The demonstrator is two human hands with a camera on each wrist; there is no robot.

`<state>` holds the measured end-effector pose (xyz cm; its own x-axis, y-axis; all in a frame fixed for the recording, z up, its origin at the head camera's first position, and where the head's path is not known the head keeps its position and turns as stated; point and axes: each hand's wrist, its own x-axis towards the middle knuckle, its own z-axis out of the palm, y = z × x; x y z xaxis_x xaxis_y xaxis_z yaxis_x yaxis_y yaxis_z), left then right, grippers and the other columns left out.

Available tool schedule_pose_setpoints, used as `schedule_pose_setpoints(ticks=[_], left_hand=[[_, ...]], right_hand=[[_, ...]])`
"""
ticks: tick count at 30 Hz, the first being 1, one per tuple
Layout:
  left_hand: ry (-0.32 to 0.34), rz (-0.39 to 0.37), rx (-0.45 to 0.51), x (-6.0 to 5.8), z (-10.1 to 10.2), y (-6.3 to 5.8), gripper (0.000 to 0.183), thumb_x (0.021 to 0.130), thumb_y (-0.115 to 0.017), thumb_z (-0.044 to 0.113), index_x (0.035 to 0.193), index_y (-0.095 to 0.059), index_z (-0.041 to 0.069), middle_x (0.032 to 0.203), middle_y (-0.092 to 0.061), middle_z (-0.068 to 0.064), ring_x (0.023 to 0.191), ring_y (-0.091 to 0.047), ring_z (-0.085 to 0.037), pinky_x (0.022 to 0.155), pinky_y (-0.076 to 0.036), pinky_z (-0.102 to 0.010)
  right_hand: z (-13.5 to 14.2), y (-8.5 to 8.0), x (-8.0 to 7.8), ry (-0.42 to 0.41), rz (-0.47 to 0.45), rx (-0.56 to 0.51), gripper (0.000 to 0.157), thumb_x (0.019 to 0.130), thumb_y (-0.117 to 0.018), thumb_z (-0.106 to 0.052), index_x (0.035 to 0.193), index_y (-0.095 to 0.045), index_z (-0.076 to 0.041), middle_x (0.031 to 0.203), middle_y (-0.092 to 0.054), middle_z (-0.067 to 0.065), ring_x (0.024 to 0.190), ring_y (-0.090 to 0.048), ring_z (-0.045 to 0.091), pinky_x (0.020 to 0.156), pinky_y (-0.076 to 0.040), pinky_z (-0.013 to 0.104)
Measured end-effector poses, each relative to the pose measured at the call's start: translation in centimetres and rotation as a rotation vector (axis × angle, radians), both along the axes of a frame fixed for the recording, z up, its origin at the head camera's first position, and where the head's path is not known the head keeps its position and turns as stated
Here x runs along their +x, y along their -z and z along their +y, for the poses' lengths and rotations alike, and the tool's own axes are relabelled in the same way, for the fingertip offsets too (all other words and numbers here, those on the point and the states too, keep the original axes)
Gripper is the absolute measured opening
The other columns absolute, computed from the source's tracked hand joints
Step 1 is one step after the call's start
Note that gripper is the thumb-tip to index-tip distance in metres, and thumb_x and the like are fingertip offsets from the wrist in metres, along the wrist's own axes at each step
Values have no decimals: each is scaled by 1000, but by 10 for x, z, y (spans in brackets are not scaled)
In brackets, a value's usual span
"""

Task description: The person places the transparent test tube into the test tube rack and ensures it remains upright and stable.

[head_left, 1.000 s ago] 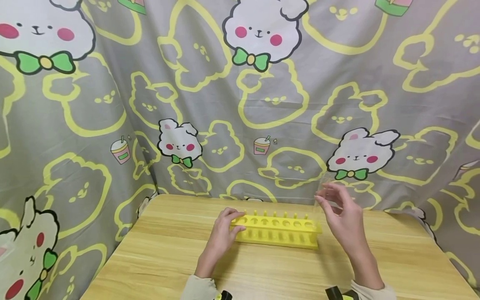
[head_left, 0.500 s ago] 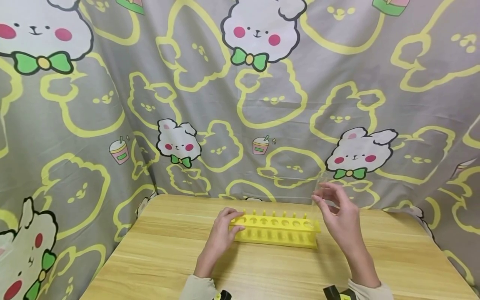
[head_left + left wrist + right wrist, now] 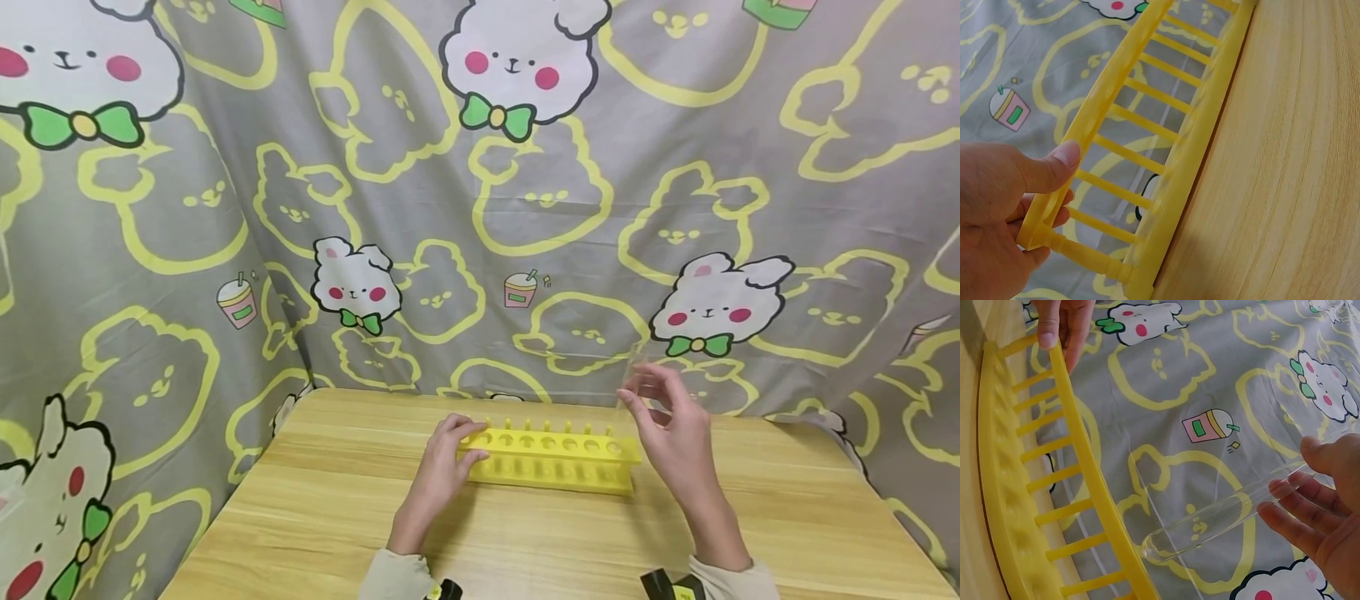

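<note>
A yellow test tube rack point(image 3: 551, 461) with a row of round holes along its top stands on the table. My left hand point(image 3: 448, 454) grips its left end; in the left wrist view the thumb point(image 3: 1060, 162) lies on the top bar and the fingers curl beneath it. Over the rack's right end, my right hand point(image 3: 671, 421) pinches a clear glass test tube point(image 3: 1210, 522) between thumb and fingers. The tube's rounded bottom points down at the rack's top bar, close to the rightmost hole. Against the patterned curtain the tube is faint in the head view.
The wood-grain table point(image 3: 525, 542) reaches back to a grey curtain point(image 3: 420, 208) printed with rabbits and yellow outlines, which hangs behind and at both sides. A short row of yellow pegs point(image 3: 547, 427) rises along the rack's rear edge.
My right hand has moved slightly left with the test tube, bringing its lower end over the rack's rightmost hole. The left hand keeps its grip on the rack, which stays in place.
</note>
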<state>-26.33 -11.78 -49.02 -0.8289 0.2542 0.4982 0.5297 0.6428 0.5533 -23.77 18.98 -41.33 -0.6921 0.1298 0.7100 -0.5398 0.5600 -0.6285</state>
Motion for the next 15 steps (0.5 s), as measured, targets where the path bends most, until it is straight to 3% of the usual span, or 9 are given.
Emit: schedule_pose_setpoints(ticks=[8, 15], left_hand=[[1, 0, 2, 0, 0, 1, 40, 77, -75, 12, 116, -67, 8, 107, -58, -5, 102, -54, -21, 85, -50, -39], [0, 12, 1, -1, 0, 3, 40, 77, -76, 12, 116, -67, 7, 106, -58, -6, 101, -54, -21, 84, -50, -39]], right_hand=[[-4, 1, 0, -9, 14, 6, 43, 82, -73, -8, 122, -58, -14, 93, -62, -4, 89, -63, 4, 67, -52, 13], [-17, -15, 12, -16, 36, 16, 40, 80, -72, 2, 117, -57, -2, 90, -62, 5, 84, -64, 11, 67, -51, 12]])
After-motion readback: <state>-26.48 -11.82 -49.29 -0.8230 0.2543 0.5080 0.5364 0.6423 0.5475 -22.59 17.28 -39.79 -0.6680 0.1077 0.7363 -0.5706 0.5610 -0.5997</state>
